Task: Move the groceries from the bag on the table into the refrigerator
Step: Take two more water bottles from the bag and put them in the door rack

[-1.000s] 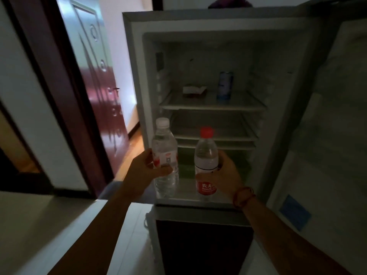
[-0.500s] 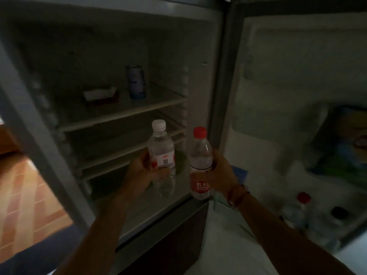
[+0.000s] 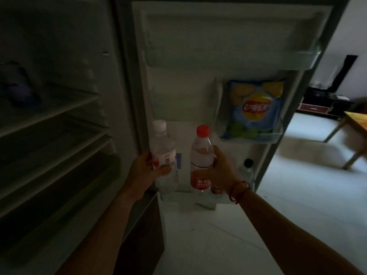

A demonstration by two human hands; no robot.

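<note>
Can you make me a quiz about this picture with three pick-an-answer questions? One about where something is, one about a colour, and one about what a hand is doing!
1. Where is the chip bag?
A) on the floor
B) in a door shelf
C) in a hand

2. What colour is the cap on the bottle in the right hand?
A) white
B) green
C) red

3. What is the left hand doing?
A) gripping the white-capped bottle
B) hanging empty
C) pushing the door

Answers:
1 B: the bag stands behind the shelf's clear rail.
2 C: its cap is red.
3 A: fingers and thumb curl round that bottle.
</note>
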